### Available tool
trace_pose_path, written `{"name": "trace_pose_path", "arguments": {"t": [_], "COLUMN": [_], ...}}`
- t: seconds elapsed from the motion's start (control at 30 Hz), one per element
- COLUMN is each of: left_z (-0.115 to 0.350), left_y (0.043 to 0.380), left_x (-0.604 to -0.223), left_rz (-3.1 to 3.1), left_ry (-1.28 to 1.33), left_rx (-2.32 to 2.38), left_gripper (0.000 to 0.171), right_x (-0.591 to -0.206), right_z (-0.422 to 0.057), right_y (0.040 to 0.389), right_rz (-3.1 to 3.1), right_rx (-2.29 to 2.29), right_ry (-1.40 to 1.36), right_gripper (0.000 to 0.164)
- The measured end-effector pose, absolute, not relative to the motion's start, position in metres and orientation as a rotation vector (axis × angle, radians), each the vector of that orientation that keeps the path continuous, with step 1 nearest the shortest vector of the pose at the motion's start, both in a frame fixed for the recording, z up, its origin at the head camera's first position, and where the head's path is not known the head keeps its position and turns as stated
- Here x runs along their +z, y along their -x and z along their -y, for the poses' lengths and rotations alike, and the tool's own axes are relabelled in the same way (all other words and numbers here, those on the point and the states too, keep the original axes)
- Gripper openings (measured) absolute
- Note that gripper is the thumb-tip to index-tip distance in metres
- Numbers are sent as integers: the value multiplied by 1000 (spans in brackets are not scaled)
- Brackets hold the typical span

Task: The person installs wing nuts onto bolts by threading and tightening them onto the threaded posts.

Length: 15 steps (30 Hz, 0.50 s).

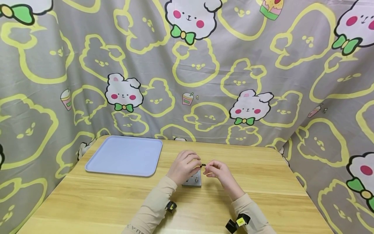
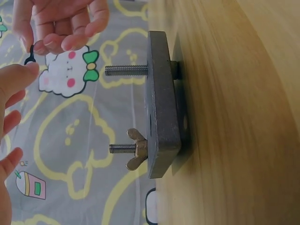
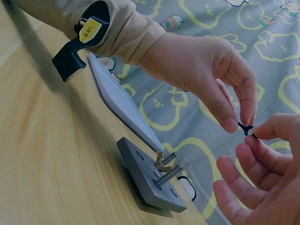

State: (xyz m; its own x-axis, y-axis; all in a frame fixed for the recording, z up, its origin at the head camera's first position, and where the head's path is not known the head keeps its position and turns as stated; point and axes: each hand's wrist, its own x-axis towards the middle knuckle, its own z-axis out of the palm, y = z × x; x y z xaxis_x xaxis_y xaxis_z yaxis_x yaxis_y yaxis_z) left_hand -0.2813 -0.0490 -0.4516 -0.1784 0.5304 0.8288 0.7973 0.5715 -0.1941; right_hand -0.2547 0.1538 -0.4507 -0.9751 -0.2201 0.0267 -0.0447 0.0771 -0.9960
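Observation:
My left hand (image 1: 184,166) and right hand (image 1: 218,170) meet above the table. Between their fingertips is a small black wing nut (image 3: 245,127), pinched by both at once. The other fingers of the right hand (image 3: 262,173) are loosely bent. Below and close by lies a grey metal plate (image 2: 163,105) with holes, partly covered by the left hand in the head view. Two threaded bolts stand up from it. One bolt (image 2: 126,70) has a bare thread; the other carries a brass wing nut (image 2: 137,149) down against the plate.
A pale blue tray (image 1: 124,156) lies on the wooden table (image 1: 87,201) at the far left. A patterned curtain (image 1: 204,71) hangs behind the table and along both sides. Black wrist mounts are strapped on both sleeves.

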Motion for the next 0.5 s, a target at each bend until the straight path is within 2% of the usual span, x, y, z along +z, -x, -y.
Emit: {"name": "trace_pose_path", "arguments": {"t": [0.5], "left_z": [50], "left_y": [282], "left_x": [-451], "left_rz": [1780], "left_ry": [1085], "left_rx": [-354], "left_gripper": [10], "right_x": [-448], "right_z": [-155], "right_y": [253], "right_rz": [-2233], "right_rx": [-1926], "right_ry": [317], "right_gripper": [16]}}
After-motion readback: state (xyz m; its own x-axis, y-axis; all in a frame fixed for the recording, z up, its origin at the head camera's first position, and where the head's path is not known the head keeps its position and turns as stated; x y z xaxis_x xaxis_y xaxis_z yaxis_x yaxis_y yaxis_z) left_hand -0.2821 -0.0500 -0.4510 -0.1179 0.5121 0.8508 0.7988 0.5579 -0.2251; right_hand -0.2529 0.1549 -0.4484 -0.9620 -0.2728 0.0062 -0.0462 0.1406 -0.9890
